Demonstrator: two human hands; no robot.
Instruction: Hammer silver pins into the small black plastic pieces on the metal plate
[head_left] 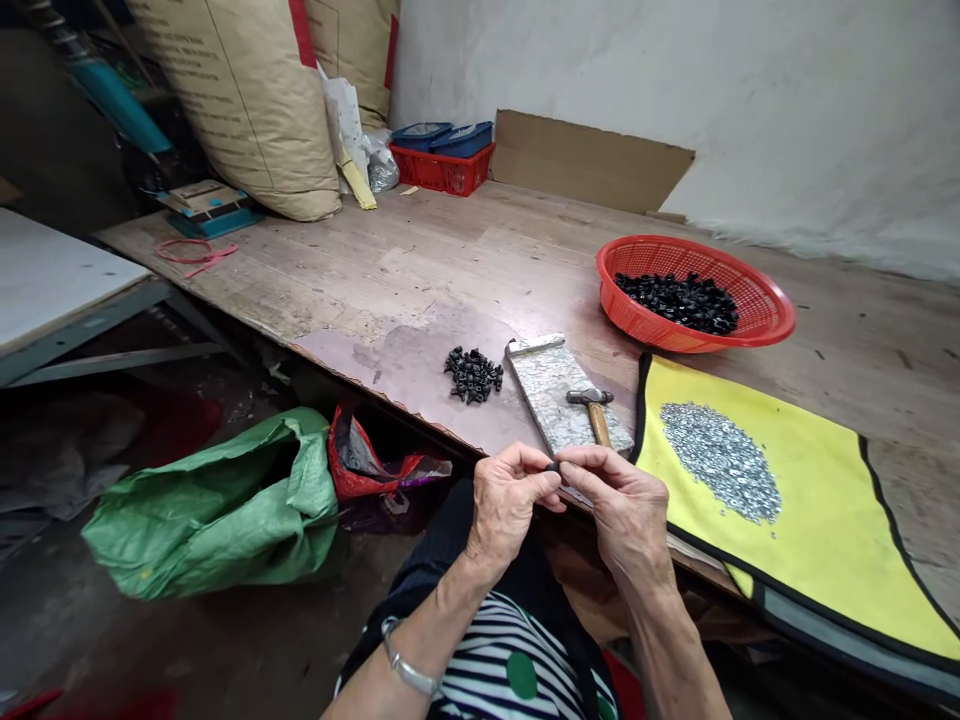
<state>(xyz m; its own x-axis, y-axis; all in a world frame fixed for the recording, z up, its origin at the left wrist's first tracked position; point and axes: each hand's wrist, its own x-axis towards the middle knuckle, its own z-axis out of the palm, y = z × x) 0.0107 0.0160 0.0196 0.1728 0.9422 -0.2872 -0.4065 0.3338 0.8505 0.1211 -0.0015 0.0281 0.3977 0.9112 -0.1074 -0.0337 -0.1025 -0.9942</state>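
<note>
Between the fingertips of my left hand [510,495] and my right hand [622,500] is a small black part [553,466], pinched from both sides; its exact shape is mostly hidden. Both hands are at the table's front edge. Just beyond them lies a worn, pale flat block [547,385] with a raised strip at its far end. A hammer [598,410] with a wooden handle rests on that block. Left of it sits a pile of small black parts [472,375]. To the right, many tiny shiny metal pieces [721,460] are heaped on a yellow cloth [825,530] with black edging.
A red plastic basket [772,315] holding many black parts stands behind the cloth. Large paper sacks [247,100], a red crate [450,172] with blue containers and a cardboard sheet [585,160] are at the back. A green sack [225,510] lies below the table, left.
</note>
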